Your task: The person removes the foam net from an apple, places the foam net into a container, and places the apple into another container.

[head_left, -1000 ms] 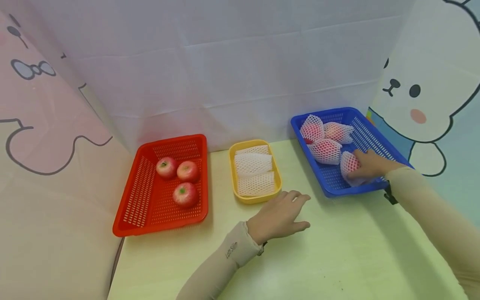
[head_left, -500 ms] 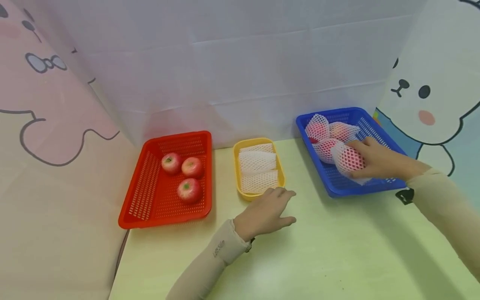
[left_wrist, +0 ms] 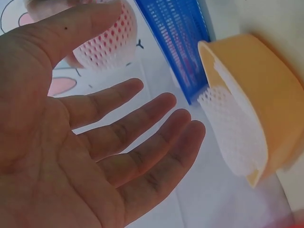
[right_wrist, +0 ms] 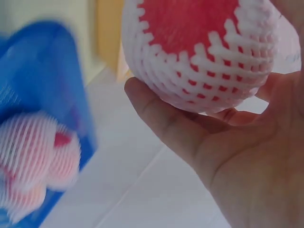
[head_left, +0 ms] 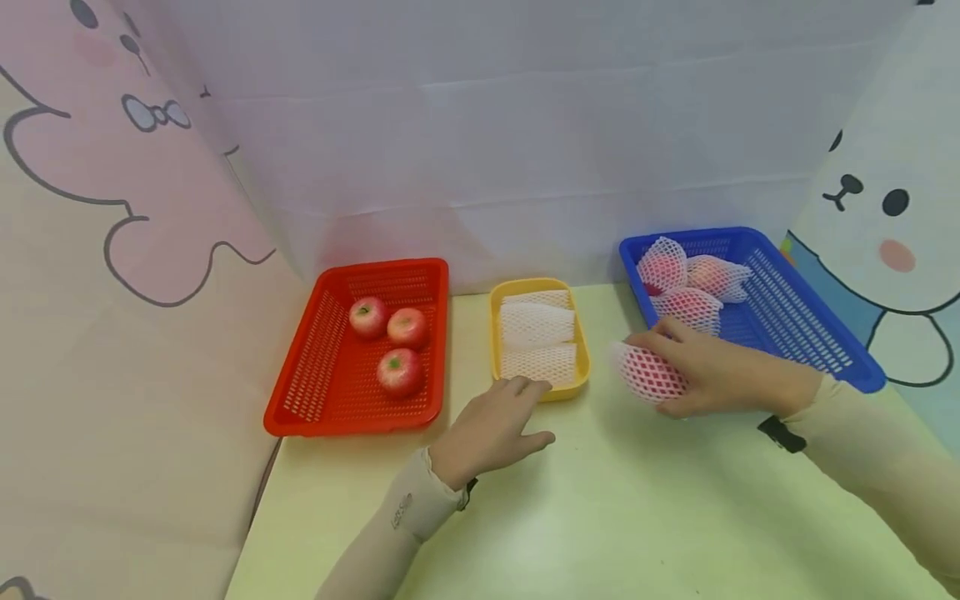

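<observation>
My right hand (head_left: pixel 701 367) grips an apple in a white foam net (head_left: pixel 651 372), held in front of the blue basket's near left corner. In the right wrist view red skin of the netted apple (right_wrist: pixel 199 52) shows through the sleeve's opening, with fingers curled under it. My left hand (head_left: pixel 487 429) hovers at the near edge of the yellow tray (head_left: pixel 583 367), fingers spread and holding nothing. Foam net sleeves (head_left: pixel 536 323) lie flat in that tray. Three more netted apples (head_left: pixel 686 308) sit in the far left part of the blue basket (head_left: pixel 817 333).
A red basket (head_left: pixel 322 408) at the left holds three bare apples (head_left: pixel 400 372). The pale table (head_left: pixel 600 517) reaches toward me in front of the containers. White cloth (head_left: pixel 525 150) hangs behind, with printed cartoon cloth at both sides.
My right hand has lifted the netted apple out of the blue basket and carried it left toward the middle. The left hand has shifted slightly left, still holding nothing.
</observation>
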Motion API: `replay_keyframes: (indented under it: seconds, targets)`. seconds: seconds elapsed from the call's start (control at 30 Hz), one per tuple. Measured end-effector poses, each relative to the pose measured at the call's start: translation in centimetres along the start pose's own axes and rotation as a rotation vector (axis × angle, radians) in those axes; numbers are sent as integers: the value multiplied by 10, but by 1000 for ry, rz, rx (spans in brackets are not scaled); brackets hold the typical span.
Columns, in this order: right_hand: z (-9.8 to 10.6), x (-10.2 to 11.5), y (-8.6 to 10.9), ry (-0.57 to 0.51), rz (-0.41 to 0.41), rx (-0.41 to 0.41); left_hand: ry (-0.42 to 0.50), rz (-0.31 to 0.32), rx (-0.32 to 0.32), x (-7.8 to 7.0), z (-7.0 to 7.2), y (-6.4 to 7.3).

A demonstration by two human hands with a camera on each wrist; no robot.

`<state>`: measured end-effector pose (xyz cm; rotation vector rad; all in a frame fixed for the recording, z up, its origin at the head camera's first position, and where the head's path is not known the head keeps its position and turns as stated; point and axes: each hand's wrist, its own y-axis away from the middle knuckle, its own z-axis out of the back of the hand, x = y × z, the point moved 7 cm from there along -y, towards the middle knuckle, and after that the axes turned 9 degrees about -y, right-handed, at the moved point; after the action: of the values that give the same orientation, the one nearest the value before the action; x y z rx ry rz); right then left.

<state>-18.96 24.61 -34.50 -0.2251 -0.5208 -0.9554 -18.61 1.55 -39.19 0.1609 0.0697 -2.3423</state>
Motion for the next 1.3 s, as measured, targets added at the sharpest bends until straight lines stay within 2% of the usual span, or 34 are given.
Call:
replay_keyframes:
  seconds: [0.23,0.47,0.67,0.77,1.03,1.3]
  targets:
    - [-55,26,-17,-76,94,141,26,69,16,16,0,15]
    - [-103,40,-29,-134,180,264,36,130,53,29,-4,27]
    - [-132,45,-38,-137,242,309,38,124,22,36,-8,34]
    - [-139,45,-40,-140,241,321,36,119,11,37,-9,37]
    - [-147,43,-46,-102,271,332,51,153,20,41,-10,42]
    - [-143,45,-51,-88,220,373,69,195,42,48,-9,48]
